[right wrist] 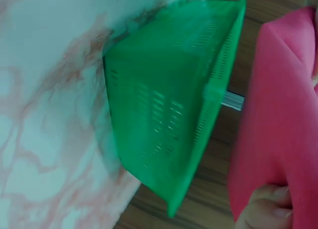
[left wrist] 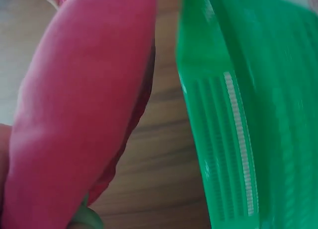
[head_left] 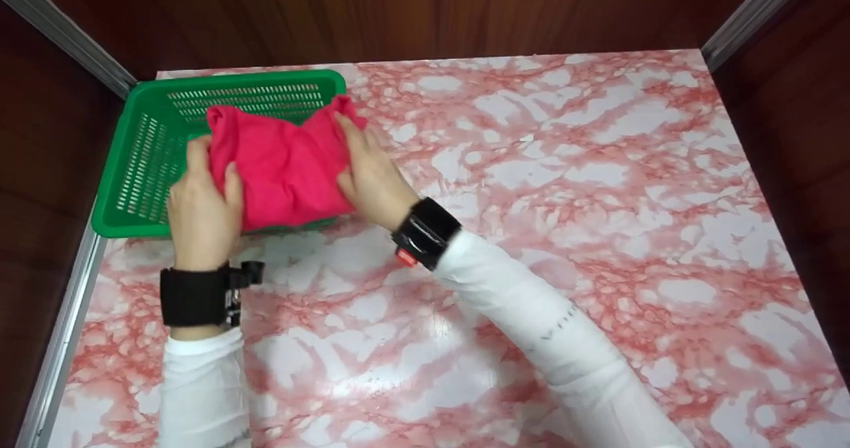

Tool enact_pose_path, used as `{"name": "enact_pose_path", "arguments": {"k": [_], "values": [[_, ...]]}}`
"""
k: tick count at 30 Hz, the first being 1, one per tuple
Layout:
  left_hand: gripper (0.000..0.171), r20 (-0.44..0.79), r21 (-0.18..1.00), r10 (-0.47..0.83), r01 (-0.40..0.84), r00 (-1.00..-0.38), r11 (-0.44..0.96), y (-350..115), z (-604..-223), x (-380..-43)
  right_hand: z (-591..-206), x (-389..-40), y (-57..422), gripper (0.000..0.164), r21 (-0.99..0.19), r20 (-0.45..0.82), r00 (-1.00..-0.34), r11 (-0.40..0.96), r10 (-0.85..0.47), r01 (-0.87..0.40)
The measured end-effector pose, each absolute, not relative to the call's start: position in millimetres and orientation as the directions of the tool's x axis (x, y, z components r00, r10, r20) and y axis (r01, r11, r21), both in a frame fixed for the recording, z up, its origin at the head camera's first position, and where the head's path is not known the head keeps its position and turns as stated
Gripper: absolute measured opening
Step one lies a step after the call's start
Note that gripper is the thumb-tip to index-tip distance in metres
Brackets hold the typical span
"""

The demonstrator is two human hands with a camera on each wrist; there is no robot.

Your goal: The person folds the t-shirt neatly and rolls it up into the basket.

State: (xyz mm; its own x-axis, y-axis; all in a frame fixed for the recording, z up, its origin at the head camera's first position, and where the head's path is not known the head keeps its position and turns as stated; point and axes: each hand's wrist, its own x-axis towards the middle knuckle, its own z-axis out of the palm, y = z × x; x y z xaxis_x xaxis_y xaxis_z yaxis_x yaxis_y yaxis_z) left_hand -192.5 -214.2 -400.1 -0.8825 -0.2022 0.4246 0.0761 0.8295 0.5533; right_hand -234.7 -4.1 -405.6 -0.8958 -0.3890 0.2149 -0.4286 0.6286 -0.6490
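A bright pink folded cloth (head_left: pixel 285 169) hangs between both hands, above the green plastic basket (head_left: pixel 119 225). My left hand (head_left: pixel 202 209) grips its left side, thumb on the near face. On the opposite side, my right hand (head_left: pixel 378 182) pinches the cloth with thumb and fingers. In the left wrist view the cloth (left wrist: pixel 84 90) bulges close to the camera, apart from the basket (left wrist: pixel 218 139). The right wrist view shows curled fingertips (right wrist: pixel 271 204) pressing into the cloth (right wrist: pixel 278 114), with the basket (right wrist: pixel 149 105) below it. Much of the basket's inside is hidden by the cloth.
The basket stands at the far left corner of a red-and-white marbled tabletop (head_left: pixel 564 235). Dark wooden panels (head_left: pixel 425 16) enclose the back and both sides, with metal strips (head_left: pixel 73 26) along the corners.
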Motion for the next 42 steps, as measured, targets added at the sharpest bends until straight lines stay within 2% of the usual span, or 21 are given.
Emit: {"name": "enact_pose_path", "arguments": {"k": [4,10,19,23,27,33,37,42], "values": [[0.037,0.411,0.538,-0.215,0.046,-0.886,0.841,-227,-403,-208,-410,-251,-31,0.069,-0.623,0.197,-0.896,0.655,-0.397,-0.427],[0.038,0.342,0.494,-0.225,-0.029,-0.913,0.869,-237,-418,-232,-419,-264,-65,0.061,-0.523,0.221,-0.881,0.712,-0.419,-0.469],[0.037,0.221,0.393,-0.144,-0.047,-0.965,0.918,-254,-439,-256,-440,-271,-89,0.052,-0.410,0.126,-0.874,0.777,-0.469,-0.477],[0.037,0.141,0.370,-0.127,-0.066,-0.982,0.927,-268,-450,-262,-447,-272,-93,0.043,-0.340,0.092,-0.859,0.795,-0.503,-0.502],[0.041,-0.015,0.349,-0.114,-0.112,-0.993,0.931,-279,-458,-266,-451,-273,-96,0.030,-0.205,0.031,-0.832,0.811,-0.554,-0.548],[0.050,-0.241,0.319,-0.165,-0.239,-0.956,0.917,-287,-457,-269,-453,-272,-104,0.031,-0.042,-0.053,-0.817,0.818,-0.575,-0.573],[0.058,-0.309,0.280,-0.215,-0.305,-0.926,0.910,-288,-456,-269,-454,-272,-105,0.032,0.034,-0.085,-0.829,0.830,-0.552,-0.557],[0.058,-0.353,0.209,-0.251,-0.338,-0.901,0.918,-287,-456,-269,-453,-271,-107,0.035,0.113,-0.106,-0.850,0.843,-0.515,-0.525]]}}
